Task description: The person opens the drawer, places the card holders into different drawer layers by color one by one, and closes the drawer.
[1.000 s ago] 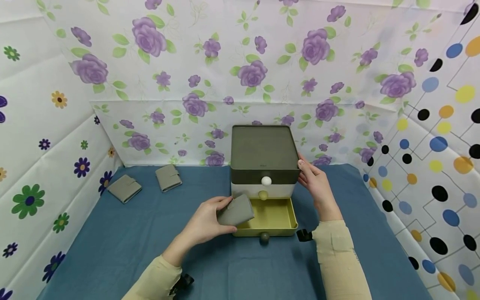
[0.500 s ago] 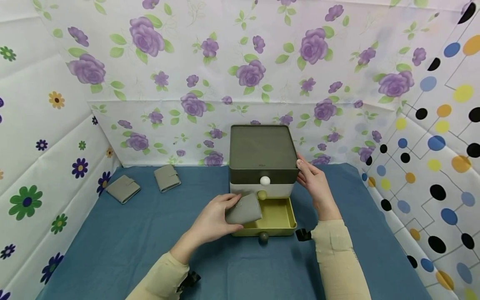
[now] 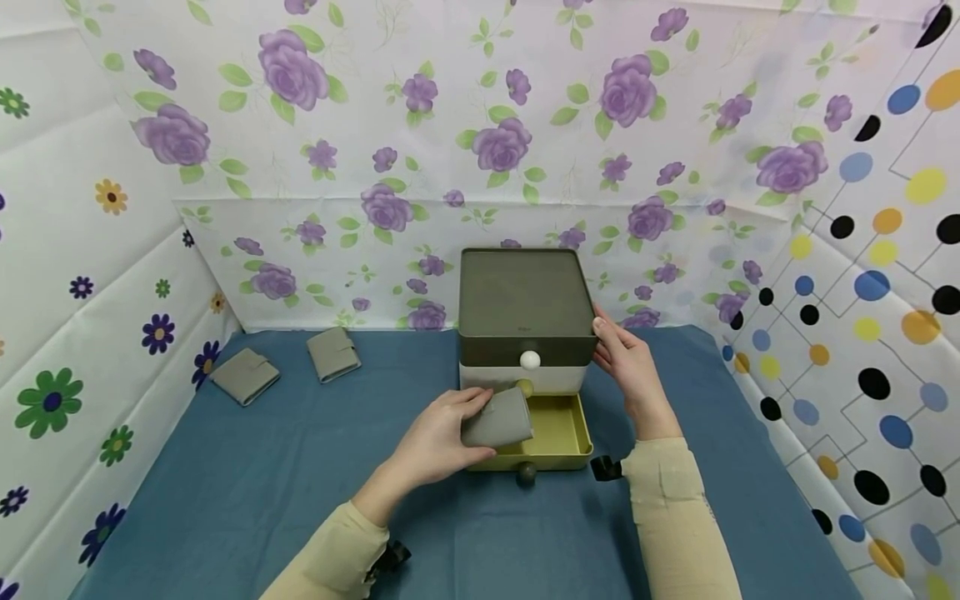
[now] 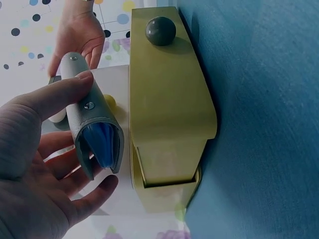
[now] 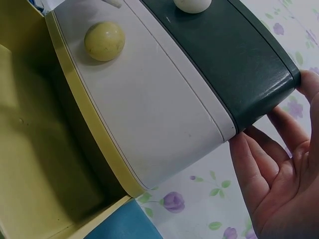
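Pinched between the thumb and fingers of my left hand (image 3: 438,437) is a small grey card holder (image 3: 498,418) with a snap. In the left wrist view, blue sleeves show inside the card holder (image 4: 102,142). It is held tilted above the left part of a pulled-out yellow-green drawer (image 3: 558,425). That drawer is the lowest of a small drawer box (image 3: 525,296), dark green on top and white in the middle. My right hand (image 3: 633,375) touches the box's right side near the top, fingertips against the wall and thumb at the upper edge.
Two more grey card holders, one at the far left (image 3: 246,377) and another beside it (image 3: 333,355), lie on the blue cloth (image 3: 337,450). A flowered sheet (image 3: 450,125) hangs behind the box. A dotted sheet (image 3: 885,333) lines the right.
My left hand has carried the card holder to the right, from the drawer's left edge to over its left part. My right hand stays at the box's side.
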The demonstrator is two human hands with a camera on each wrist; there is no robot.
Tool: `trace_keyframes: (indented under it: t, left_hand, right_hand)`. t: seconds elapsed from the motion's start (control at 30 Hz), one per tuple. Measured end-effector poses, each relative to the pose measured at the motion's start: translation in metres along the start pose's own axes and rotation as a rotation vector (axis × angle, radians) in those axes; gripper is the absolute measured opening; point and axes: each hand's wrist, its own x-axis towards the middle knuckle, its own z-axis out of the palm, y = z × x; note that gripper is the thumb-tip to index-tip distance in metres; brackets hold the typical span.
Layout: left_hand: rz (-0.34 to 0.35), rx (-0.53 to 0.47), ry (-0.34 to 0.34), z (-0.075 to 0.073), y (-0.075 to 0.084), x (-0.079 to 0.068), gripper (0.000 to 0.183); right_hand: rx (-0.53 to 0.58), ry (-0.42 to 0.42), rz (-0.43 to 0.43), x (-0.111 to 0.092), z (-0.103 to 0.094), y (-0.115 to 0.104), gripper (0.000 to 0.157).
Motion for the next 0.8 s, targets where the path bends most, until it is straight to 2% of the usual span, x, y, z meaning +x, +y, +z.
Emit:
trace_keyframes:
  t: [0.47,0.8]
  left_hand:
    - [0.026,0.035,-0.031,0.010,-0.001,0.005,0.083]
    - [0.069,0.118,-0.077,0.013,-0.003,0.007,0.079]
  right_hand:
    - [0.006,0.003,-0.004,-0.001,0.001,0.001,0.073]
    - [0.016,-0.001,-0.004,-0.001,0.001,0.001,0.074]
